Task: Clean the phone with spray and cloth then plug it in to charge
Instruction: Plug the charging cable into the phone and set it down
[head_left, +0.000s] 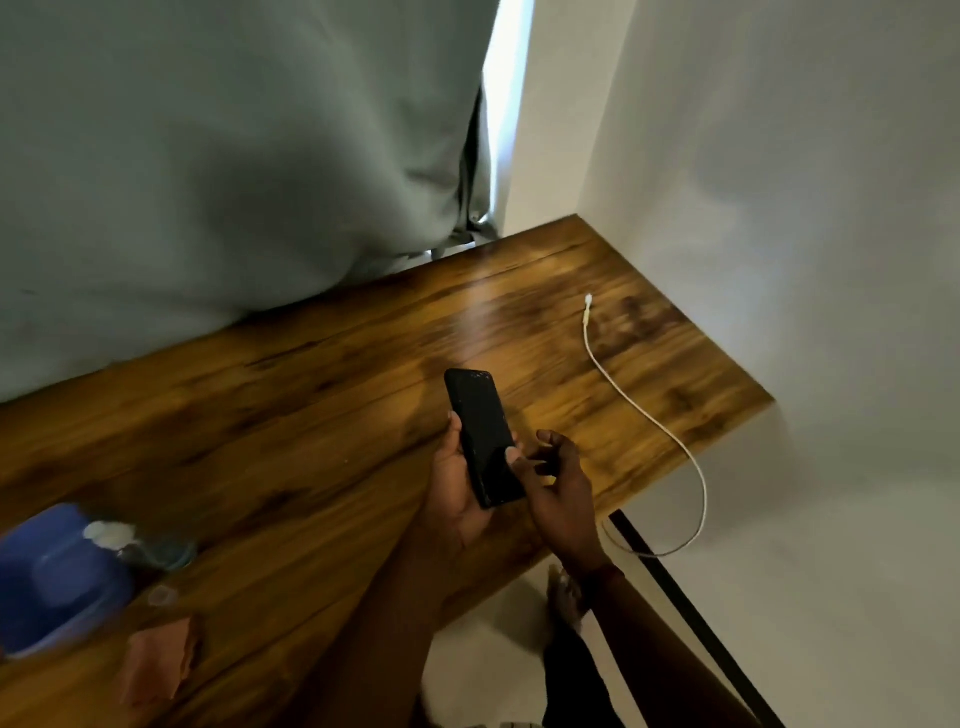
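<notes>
Left hand (457, 488) grips the black phone (483, 431) above the wooden table (311, 395); right hand (561, 488) alongside.
Left fingers wrap the phone's lower half from beneath, top end tilted away; the right thumb touches its lower right edge, the other fingers loosely curled, gripping nothing; right of them the white charging cable (644, 410) lies on the table, trailing off the edge; far left, blurred, a brownish cloth (156, 660), a clear bottle (130, 540), a blue box (57, 577).

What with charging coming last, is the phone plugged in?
Not plugged in: the cable's plug lies free on the table, apart from the phone held in the left hand.
</notes>
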